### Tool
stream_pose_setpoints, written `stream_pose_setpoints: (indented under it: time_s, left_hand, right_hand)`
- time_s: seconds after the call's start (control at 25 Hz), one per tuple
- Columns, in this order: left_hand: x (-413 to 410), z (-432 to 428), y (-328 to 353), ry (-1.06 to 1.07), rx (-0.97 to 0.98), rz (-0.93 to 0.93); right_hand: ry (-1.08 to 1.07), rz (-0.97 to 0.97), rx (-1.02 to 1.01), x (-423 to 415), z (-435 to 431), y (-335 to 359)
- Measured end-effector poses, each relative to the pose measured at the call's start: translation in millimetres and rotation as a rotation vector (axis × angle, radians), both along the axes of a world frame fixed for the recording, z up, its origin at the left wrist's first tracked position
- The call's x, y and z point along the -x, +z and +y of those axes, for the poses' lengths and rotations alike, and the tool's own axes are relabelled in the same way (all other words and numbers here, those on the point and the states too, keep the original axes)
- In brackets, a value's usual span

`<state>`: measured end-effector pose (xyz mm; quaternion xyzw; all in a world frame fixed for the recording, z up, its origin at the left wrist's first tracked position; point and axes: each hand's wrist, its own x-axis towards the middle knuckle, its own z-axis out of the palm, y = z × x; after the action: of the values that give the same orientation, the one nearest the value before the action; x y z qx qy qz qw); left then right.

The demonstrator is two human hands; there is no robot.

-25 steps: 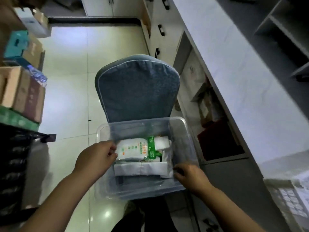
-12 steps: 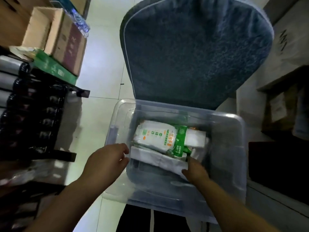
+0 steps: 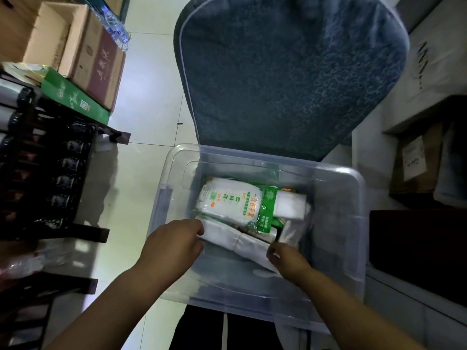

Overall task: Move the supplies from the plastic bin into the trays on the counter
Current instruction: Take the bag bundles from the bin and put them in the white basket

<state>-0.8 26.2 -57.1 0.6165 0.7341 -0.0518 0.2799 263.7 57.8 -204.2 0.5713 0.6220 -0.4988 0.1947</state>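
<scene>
A clear plastic bin (image 3: 336, 248) rests on the seat of a blue chair (image 3: 290, 77). Inside lie a white and green packet of disposable gloves (image 3: 227, 202), a white foam block (image 3: 290, 205) and, nearest me, a long white wrapped bundle (image 3: 235, 239). My left hand (image 3: 174, 245) grips the bundle's left end inside the bin. My right hand (image 3: 286, 258) pinches its right end. The trays and the counter top are out of view.
A dark shelf rack (image 3: 45, 178) with bottles stands at the left, with cardboard boxes (image 3: 93, 59) and a green box (image 3: 73, 99) on top. Cabinet shelves with a brown box (image 3: 414, 165) are on the right. Pale tiled floor (image 3: 146, 102) lies between.
The camera has tilted down and closer to the bin. My left hand has moved from the bin's rim into the bin onto the bundle's left end; my right hand stays at its right end.
</scene>
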Motion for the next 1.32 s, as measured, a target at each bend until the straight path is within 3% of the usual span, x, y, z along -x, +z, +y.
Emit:
stream_pose_setpoints:
  time_s: [0.2,0.48,0.68,0.88,1.12,1.24,1.32]
  left_hand:
    - [-7,-5,-3,-0.066,-0.019,0.012]
    - [-10,-17,-24,-0.138,0.027,0.067]
    - [-25,-11,-18,-0.193,0.082,0.039]
    - [-49,15,-1,-0.267,0.031,-0.076]
    - [-56,37,11,-0.26,0.131,-0.257]
    - [-48,50,22,-0.193,-0.015,-0.176]
    - [-40,62,30,-0.129,-0.09,-0.087]
  right_hand:
    - [0.061,-0.075,0.043,-8,-12,-13]
    - [0.247,-0.287,-0.178,4,-12,-17]
    - [0.105,-0.005,-0.279,3,9,58]
    - [0.135,0.192,-0.419,-13,28,143]
    - [-0.308,0.757,-0.137,-28,50,180]
    - [-0.734,0.746,-0.239,-25,56,150]
    - [-1.017,0.594,-0.311,-18,62,115]
